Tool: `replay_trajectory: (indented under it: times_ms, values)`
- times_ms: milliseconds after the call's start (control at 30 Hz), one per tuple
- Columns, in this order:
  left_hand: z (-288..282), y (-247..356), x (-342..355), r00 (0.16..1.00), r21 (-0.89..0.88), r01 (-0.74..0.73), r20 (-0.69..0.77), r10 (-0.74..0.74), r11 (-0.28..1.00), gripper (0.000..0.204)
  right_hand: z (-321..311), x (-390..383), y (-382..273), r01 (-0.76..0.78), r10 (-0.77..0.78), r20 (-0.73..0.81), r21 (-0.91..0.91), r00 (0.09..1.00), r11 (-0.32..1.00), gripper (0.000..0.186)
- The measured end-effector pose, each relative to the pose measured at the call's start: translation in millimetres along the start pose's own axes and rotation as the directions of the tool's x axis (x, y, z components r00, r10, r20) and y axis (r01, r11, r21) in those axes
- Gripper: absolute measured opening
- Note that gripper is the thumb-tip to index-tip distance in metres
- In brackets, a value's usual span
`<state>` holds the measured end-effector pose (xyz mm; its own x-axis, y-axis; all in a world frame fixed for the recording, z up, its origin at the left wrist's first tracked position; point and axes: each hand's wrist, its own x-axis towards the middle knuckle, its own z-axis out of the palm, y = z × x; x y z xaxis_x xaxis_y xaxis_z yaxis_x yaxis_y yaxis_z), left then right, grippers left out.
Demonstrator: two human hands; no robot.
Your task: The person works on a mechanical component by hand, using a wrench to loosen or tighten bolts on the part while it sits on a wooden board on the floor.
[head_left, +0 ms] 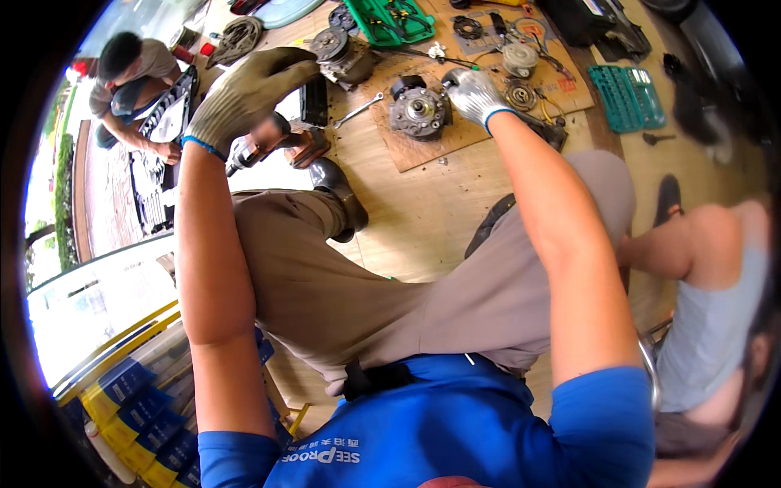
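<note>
My left hand [244,96], in a knit work glove with a blue cuff, is raised at the upper left. Its fingers stretch to the right, apart, near a pulley-fronted metal unit [346,61]. Below this hand is a blurred power tool [259,145]; whether they touch is hidden. My right hand [476,96], gloved too, is at the right side of a round, bolted metal compressor [419,112]. Its fingers are curled together by the compressor's upper edge; what they hold is too small to make out. The compressor stands on a cardboard sheet [407,154].
A combination wrench [359,110] lies left of the compressor. Loose pulley parts [519,58] lie to its right. A green tool case [394,20] and a teal socket set [626,98] lie beyond. One person [138,81] crouches far left; another [708,301] is at the right.
</note>
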<state>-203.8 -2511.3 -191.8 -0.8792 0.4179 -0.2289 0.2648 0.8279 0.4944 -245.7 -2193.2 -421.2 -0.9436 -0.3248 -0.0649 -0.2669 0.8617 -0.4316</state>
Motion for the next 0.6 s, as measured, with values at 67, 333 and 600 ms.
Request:
replay_trajectory:
  times_ms: [67, 333, 600]
  values:
    - [-2, -5, -2, 0.974, 0.173, -0.219, -0.026, 0.227, 0.960, 0.050, 4, 2, 1, -0.012, 0.012, 0.026, 0.009, 1.000, 1.000, 0.026]
    - [-6, 0, -21, 0.952, 0.258, -0.283, -0.038, 0.303, 0.924, 0.049, -3, -3, -15, -0.019, 0.021, 0.029, -0.042, 0.999, 0.999, 0.025]
    - [-9, -6, -16, 0.947, 0.249, -0.289, -0.067, 0.314, 0.925, 0.048, -2, -4, -20, -0.020, 0.018, 0.090, 0.022, 0.996, 1.000, 0.027]
